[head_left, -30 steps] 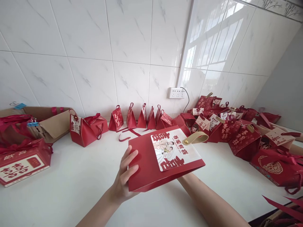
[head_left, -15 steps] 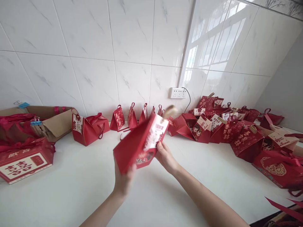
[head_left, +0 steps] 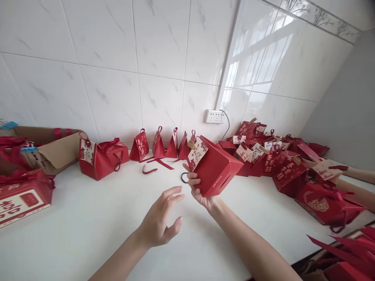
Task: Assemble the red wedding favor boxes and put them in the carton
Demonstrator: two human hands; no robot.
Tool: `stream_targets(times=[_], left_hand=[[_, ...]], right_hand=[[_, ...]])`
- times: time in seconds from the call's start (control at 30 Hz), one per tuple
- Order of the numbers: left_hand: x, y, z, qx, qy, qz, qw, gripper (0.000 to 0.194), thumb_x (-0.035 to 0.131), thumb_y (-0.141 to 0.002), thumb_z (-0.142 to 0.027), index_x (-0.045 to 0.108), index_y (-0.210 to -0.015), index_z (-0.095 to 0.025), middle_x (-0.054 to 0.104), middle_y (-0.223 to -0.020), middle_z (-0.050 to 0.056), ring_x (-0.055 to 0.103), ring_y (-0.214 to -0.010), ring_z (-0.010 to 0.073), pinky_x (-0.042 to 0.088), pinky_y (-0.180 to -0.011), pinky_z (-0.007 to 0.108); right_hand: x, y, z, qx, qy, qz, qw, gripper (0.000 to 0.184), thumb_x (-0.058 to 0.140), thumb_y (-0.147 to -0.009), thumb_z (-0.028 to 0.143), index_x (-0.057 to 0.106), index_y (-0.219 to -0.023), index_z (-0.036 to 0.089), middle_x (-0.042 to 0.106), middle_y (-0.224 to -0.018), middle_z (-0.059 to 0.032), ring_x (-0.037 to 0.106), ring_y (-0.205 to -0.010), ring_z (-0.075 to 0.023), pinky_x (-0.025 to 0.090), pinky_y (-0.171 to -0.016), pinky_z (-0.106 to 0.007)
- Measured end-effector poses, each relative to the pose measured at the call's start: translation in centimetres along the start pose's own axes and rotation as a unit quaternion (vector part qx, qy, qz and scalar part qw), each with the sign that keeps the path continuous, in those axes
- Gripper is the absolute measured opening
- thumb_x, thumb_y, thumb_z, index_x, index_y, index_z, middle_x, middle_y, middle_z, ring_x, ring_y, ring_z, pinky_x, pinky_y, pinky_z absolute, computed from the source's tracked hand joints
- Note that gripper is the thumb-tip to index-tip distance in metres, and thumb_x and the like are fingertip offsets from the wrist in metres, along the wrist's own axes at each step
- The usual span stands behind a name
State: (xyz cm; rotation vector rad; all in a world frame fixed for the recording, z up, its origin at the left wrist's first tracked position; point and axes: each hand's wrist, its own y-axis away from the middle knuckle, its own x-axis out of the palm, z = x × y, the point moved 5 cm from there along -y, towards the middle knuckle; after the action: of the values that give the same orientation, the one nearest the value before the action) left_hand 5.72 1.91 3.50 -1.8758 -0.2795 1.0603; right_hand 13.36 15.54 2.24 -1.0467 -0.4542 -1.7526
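Observation:
My right hand [head_left: 202, 195] grips a red paper gift box [head_left: 218, 169] above the white table, fingers wrapped along its lower left side. The box is tipped over, with its plain red base turned partly toward me and a white printed label [head_left: 198, 154] at its upper left. A short loop sticks out past the label. To the left, my left hand [head_left: 162, 216] is apart from the box, fingers spread and curved with nothing in them. Behind, a row of small red triangular gift boxes [head_left: 158, 146] stands near the wall.
Many red gift boxes [head_left: 283, 166] are heaped on the right, where another person's arm [head_left: 357, 175] reaches in. A brown cardboard carton [head_left: 58, 152] and a red box with white panel [head_left: 25, 199] stand left. Loose red ribbons [head_left: 161, 163] lie on the white table [head_left: 111, 218].
My left hand has let go of the gift box and moved away from it. The box has shifted right in my right hand and turned so its base shows.

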Motion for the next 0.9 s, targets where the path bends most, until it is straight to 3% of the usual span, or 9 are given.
stream_targets(times=[0.1, 0.17, 0.27, 0.4, 0.47, 0.53, 0.63, 0.77, 0.9], left_hand=[[0.0, -0.3, 0.2, -0.015, -0.027, 0.012, 0.999, 0.032, 0.043, -0.087, -0.014, 0.044, -0.119, -0.015, 0.045, -0.124, 0.015, 0.051, -0.114, 0.0214, 0.053, -0.085, 0.031], [-0.1, -0.6, 0.0, -0.010, -0.018, 0.017, 1.000, 0.030, 0.043, -0.086, -0.011, 0.046, -0.116, -0.015, 0.047, -0.121, 0.014, 0.051, -0.113, 0.0196, 0.052, -0.087, 0.030], [-0.3, -1.0, -0.4, 0.006, 0.007, 0.014, 1.000, 0.031, 0.043, -0.084, -0.005, 0.048, -0.113, -0.017, 0.050, -0.114, 0.010, 0.051, -0.112, 0.0169, 0.051, -0.091, 0.028], [-0.6, -1.1, -0.6, 0.016, 0.001, 0.004, 1.000, 0.029, 0.043, -0.084, -0.002, 0.049, -0.108, -0.017, 0.052, -0.111, 0.009, 0.054, -0.107, 0.0155, 0.052, -0.087, 0.026], [-0.6, -1.0, -0.6, 0.020, -0.016, -0.002, 1.000, 0.026, 0.043, -0.084, -0.004, 0.049, -0.106, -0.016, 0.053, -0.110, 0.010, 0.056, -0.104, 0.0165, 0.054, -0.083, 0.026], [-0.5, -0.8, -0.6, 0.025, -0.035, -0.004, 0.999, 0.023, 0.043, -0.085, -0.006, 0.050, -0.104, -0.015, 0.053, -0.109, 0.011, 0.058, -0.101, 0.0174, 0.055, -0.078, 0.026], [-0.3, -0.6, -0.5, 0.024, -0.053, 0.000, 0.998, 0.022, 0.041, -0.086, -0.006, 0.050, -0.103, -0.015, 0.053, -0.109, 0.012, 0.059, -0.099, 0.0174, 0.055, -0.076, 0.026], [-0.1, -0.6, -0.5, 0.021, -0.058, 0.004, 0.998, 0.020, 0.042, -0.086, -0.006, 0.052, -0.101, -0.015, 0.053, -0.107, 0.012, 0.060, -0.099, 0.0174, 0.055, -0.075, 0.025], [-0.4, -0.9, -0.6, 0.025, -0.032, 0.000, 0.999, 0.023, 0.042, -0.085, -0.005, 0.053, -0.102, -0.016, 0.056, -0.108, 0.012, 0.061, -0.096, 0.0174, 0.056, -0.075, 0.027]], right_hand=[[1.1, 0.1, -0.3, 0.026, 0.024, 0.047, 0.998, 0.046, 0.035, -0.088, 0.046, 0.050, -0.124, 0.020, 0.048, -0.071, 0.0045, 0.045, -0.053, -0.0045, 0.042, -0.040, -0.013], [2.2, 0.4, -0.6, 0.070, 0.064, 0.111, 0.989, 0.060, 0.042, -0.080, 0.059, 0.051, -0.124, 0.020, 0.049, -0.070, 0.0041, 0.049, -0.053, -0.0084, 0.049, -0.044, -0.024], [3.5, 1.4, -0.7, 0.111, 0.125, 0.165, 0.972, 0.071, 0.056, -0.071, 0.060, 0.048, -0.129, 0.019, 0.055, -0.076, 0.0014, 0.056, -0.063, -0.0145, 0.053, -0.056, -0.035], [4.0, 2.1, -0.4, 0.106, 0.126, 0.156, 0.974, 0.070, 0.059, -0.072, 0.051, 0.042, -0.133, 0.020, 0.057, -0.082, 0.0005, 0.057, -0.068, -0.0143, 0.053, -0.060, -0.032], [3.6, 2.0, -0.6, 0.124, 0.114, 0.148, 0.974, 0.068, 0.050, -0.076, 0.054, 0.038, -0.134, 0.021, 0.055, -0.072, 0.0034, 0.054, -0.057, -0.0114, 0.051, -0.052, -0.028], [2.7, 1.5, -0.7, 0.144, 0.113, 0.137, 0.973, 0.067, 0.032, -0.080, 0.060, 0.033, -0.136, 0.022, 0.047, -0.057, 0.0077, 0.044, -0.040, -0.0086, 0.042, -0.037, -0.021], [1.9, 1.1, -0.7, 0.178, 0.119, 0.177, 0.961, 0.070, 0.013, -0.078, 0.066, 0.028, -0.134, 0.026, 0.043, -0.049, 0.0106, 0.035, -0.028, -0.0087, 0.031, -0.027, -0.019], [2.9, 2.0, -0.4, 0.219, 0.111, 0.257, 0.935, 0.070, 0.019, -0.073, 0.069, 0.031, -0.127, 0.026, 0.049, -0.053, 0.0083, 0.045, -0.032, -0.0118, 0.041, -0.030, -0.024], [4.9, 3.0, -0.3, 0.187, 0.126, 0.203, 0.953, 0.050, 0.035, -0.079, 0.052, 0.044, -0.119, 0.024, 0.052, -0.064, 0.0046, 0.051, -0.046, -0.0099, 0.050, -0.042, -0.024]])
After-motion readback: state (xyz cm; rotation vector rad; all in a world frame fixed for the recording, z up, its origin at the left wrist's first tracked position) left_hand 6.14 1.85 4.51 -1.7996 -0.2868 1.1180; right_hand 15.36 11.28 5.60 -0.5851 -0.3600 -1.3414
